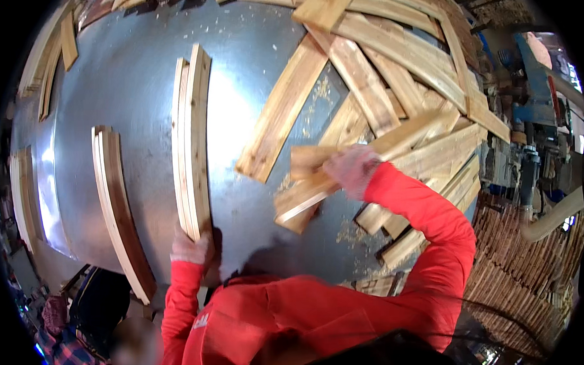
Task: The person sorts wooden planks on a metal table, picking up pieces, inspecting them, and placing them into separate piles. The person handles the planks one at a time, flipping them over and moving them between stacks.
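My left hand [192, 246], in what looks like a pale glove, is closed around the near end of a narrow stack of boards [193, 141] standing on edge on the metal table. My right hand [352, 171] grips a wooden board [403, 135] close to its near left end. That board slants up to the right over a loose heap, and motion smears it slightly. Beneath it, a shorter board [309, 157] and other pieces lie crossed. Left of the heap rests a single flat plank [283, 112].
The metal table [133, 66] carries more narrow stacks, one at left [116, 208] and another at the far left [24, 198]. Jumbled boards [403, 50] cover its right side, with wood shavings [315, 104] about. A person in a checked shirt [72, 348] is at lower left.
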Available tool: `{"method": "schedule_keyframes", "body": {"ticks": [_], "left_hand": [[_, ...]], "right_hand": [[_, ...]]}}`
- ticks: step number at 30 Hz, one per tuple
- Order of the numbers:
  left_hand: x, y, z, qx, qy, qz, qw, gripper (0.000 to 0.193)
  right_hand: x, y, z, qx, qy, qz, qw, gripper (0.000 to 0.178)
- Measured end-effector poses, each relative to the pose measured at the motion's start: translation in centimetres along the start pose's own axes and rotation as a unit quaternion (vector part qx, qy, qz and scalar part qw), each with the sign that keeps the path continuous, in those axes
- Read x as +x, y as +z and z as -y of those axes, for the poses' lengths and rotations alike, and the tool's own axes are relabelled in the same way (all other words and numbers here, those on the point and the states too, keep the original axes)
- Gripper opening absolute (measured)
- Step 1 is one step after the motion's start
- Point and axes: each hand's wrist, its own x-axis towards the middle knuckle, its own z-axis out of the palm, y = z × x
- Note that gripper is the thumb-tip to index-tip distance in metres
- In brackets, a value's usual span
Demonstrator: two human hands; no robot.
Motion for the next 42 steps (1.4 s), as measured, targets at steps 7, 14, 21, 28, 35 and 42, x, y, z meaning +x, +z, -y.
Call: {"method": "schedule_keyframes", "body": {"ticks": [7, 14, 21, 28, 35, 42], "left_hand": [[1.5, 1.8, 4.7, -0.146, 0.136, 0.056, 0.978, 0.081], [-0.6, 3.1, 2.1, -0.079, 0.101, -0.070, 0.989, 0.102], [0.1, 0.3, -2.0, 0.010, 0.030, -0.069, 0.997, 0.088], [3.1, -1.2, -1.5, -0.043, -0.008, 0.042, 0.998, 0.114], [1.6, 0.0, -0.8, 0.089, 0.078, -0.049, 0.992, 0.114], [2.9, -0.7, 8.0, -0.665, 0.000, 0.270, 0.696, 0.074]], "right_hand": [[14.9, -8.7, 14.0, 0.128, -0.194, -0.194, 0.953, 0.008], [22.9, -8.5, -12.3, 0.278, 0.570, -0.358, 0.686, 0.121], [23.9, -2.4, -17.9, 0.406, 0.668, -0.236, 0.577, 0.097], [11.9, -1.6, 14.4, 0.676, 0.228, -0.333, 0.616, 0.067], [11.4, 0.8, 26.2, 0.855, 0.062, -0.105, 0.504, 0.050], [16.1, -0.6, 25.0, 0.951, 0.032, -0.199, 0.234, 0.076]]}}
